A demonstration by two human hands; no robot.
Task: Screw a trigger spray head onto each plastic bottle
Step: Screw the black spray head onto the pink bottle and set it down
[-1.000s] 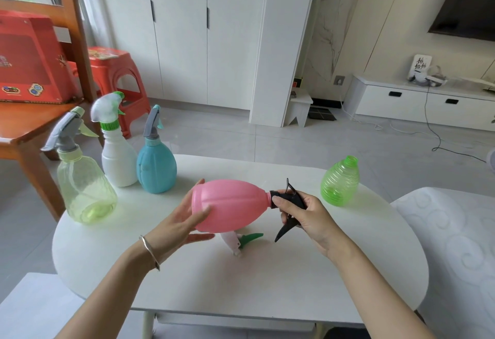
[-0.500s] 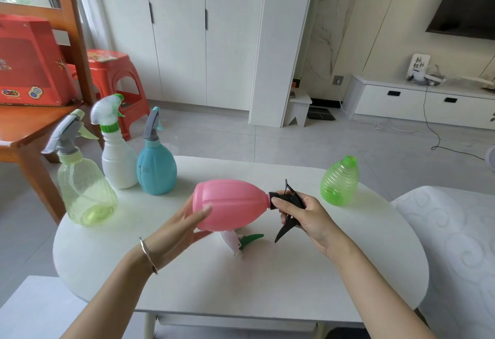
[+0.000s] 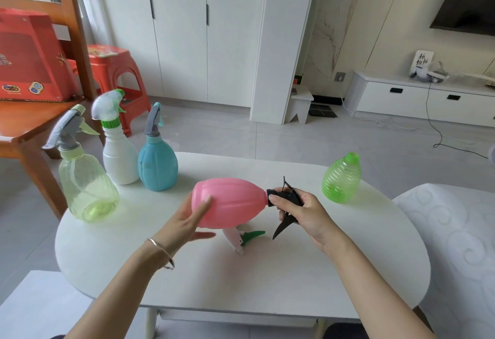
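My left hand [image 3: 184,220] lies nearly flat against the base of the pink bottle [image 3: 233,202], fingers almost straight and the thumb underneath, propping the bottle rather than clutching it. My right hand [image 3: 302,212] is curled round the black spray head [image 3: 290,195], with the thumb on its collar where it meets the neck. I hold the bottle on its side just above the middle of the tabletop [image 3: 241,279], neck pointing to 3 o'clock.

Very little has changed in the last second. The bottle sits where it did and the black trigger hangs down at much the same angle. Only my left fingers have crept a little higher on the base. I take that to mean I am between turns, or the thread is close to tight; I cannot see the thread itself.

At 10 o'clock stand the clear yellow bottle [image 3: 85,188], white bottle [image 3: 117,159] and blue bottle [image 3: 158,167], all with heads on. The green bottle [image 3: 341,177] at 2 o'clock is bare-necked. Its likely partner, the white spray head [image 3: 233,238] with a green trigger, lies on the tabletop just below the pink bottle. So one bottle remains after this.
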